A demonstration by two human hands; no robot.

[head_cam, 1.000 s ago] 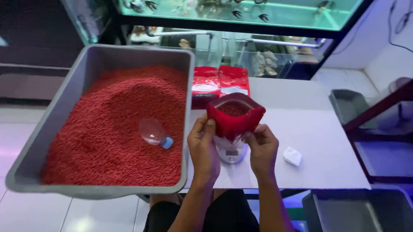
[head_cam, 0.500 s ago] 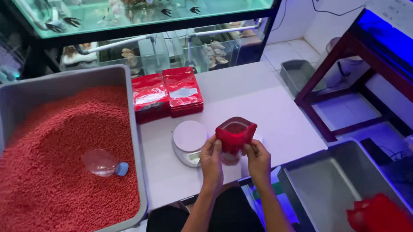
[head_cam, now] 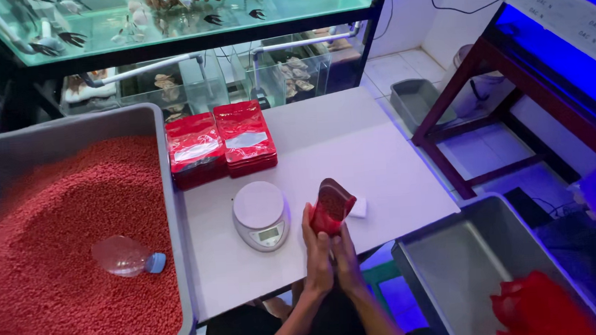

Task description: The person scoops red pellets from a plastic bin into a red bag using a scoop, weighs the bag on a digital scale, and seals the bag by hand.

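We've lifted the pouch (head_cam: pixel 331 207) off the scale (head_cam: pixel 261 214), both hands (head_cam: pixel 329 255) now pinching it, swinging right toward the bin (head_cam: pixel 455 261).

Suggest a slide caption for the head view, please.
Both hands hold a red pouch beside a white scale.

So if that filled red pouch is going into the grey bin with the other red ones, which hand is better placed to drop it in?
Probably the right hand. Both hands clasp the red pouch, but the grey bin holding red pouches sits on the person's right, so that hand has the shorter swing. The left hand would have to cross over.
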